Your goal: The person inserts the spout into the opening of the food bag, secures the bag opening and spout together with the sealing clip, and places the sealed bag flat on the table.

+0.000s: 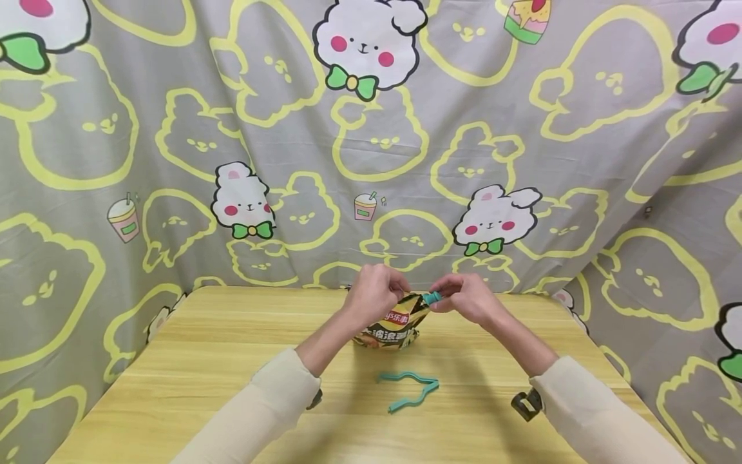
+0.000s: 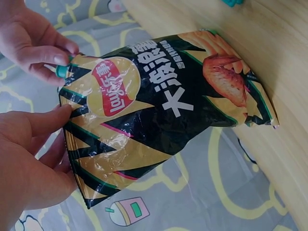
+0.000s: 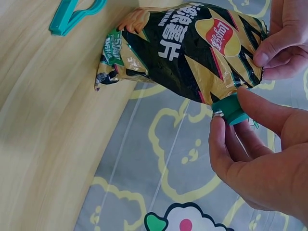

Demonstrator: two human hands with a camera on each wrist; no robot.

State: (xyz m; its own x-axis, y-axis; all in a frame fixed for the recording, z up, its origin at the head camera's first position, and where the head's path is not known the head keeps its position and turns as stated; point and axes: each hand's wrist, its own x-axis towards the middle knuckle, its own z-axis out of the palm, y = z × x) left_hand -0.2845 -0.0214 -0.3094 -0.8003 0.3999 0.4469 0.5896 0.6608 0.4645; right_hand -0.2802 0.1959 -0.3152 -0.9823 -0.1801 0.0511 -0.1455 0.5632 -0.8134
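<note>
A black and gold chip bag (image 1: 387, 330) (image 2: 159, 91) (image 3: 187, 48) stands upright on the table. My left hand (image 1: 375, 293) (image 2: 33, 163) (image 3: 288, 45) pinches its top edge between thumb and fingers. At the top corner on the right, my right hand (image 1: 468, 298) (image 2: 33, 41) (image 3: 269, 139) grips a teal clip piece (image 1: 431, 298) (image 2: 62, 70) (image 3: 231, 109) between thumb and fingers, against the bag's edge. Whether the piece is fastened to the bag I cannot tell.
A teal hinged clip (image 1: 431, 385) (image 3: 72, 17) lies spread on the wooden table (image 1: 232, 361) in front of the bag. A grey patterned curtain (image 1: 371, 161) hangs behind the table and along both sides.
</note>
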